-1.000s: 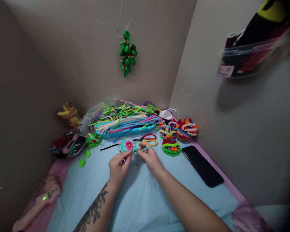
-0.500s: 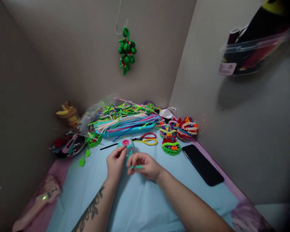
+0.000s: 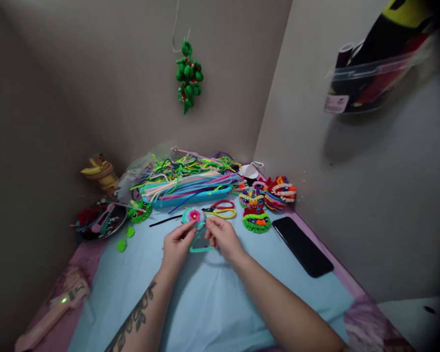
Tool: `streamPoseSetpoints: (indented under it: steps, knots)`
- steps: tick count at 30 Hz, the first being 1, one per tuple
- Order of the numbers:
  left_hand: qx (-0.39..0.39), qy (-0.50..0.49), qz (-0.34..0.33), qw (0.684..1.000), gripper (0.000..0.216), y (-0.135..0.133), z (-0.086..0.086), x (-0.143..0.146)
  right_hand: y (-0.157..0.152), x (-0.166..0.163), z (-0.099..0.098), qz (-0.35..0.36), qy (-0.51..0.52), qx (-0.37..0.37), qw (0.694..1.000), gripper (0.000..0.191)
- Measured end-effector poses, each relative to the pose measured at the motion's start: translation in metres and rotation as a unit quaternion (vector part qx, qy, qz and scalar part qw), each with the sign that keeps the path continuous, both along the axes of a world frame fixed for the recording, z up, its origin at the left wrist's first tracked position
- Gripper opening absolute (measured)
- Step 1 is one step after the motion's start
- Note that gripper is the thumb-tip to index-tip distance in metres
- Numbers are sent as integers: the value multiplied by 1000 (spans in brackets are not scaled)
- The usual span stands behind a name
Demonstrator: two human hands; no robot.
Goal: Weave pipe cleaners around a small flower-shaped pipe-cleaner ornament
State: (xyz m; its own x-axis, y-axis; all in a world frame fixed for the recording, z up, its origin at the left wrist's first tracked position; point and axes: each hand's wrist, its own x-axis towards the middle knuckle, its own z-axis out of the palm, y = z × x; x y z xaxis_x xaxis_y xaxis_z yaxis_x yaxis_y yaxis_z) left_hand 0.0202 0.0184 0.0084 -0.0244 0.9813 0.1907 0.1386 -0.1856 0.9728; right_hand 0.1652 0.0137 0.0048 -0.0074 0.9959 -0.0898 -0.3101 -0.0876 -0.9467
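Both: left hand [image 3: 176, 243], right hand [image 3: 223, 236] pinch teal pipe cleaner [image 3: 200, 243].

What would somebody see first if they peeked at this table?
Probably the heap of bright pipe cleaners at the back of the table, with a green ornament hanging on the wall above. In the middle, the left hand pinches a round woven piece and the right hand holds a teal pipe cleaner. Fuzzy colourful faces lie to the right.
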Motion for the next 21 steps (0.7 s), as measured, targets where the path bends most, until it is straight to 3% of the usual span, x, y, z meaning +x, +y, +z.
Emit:
streamPoseSetpoints:
  steps: [4, 8, 15, 21]
  knots:
    - [50, 65, -19, 996, 30, -1, -2, 0, 2, 2, 3, 32, 56, -40, 997, 29]
    - [37, 71, -17, 997, 32, -2, -1, 2, 3, 4, 4, 42, 80, -46, 995, 19]
    - [2, 82, -34, 996, 38, -2, -1, 2, 5, 9, 3, 45, -18, 3, 999, 11]
    - [-16, 61, -20, 998, 37, -4, 5, 5, 9, 8, -4, 20, -32, 20, 999, 11]
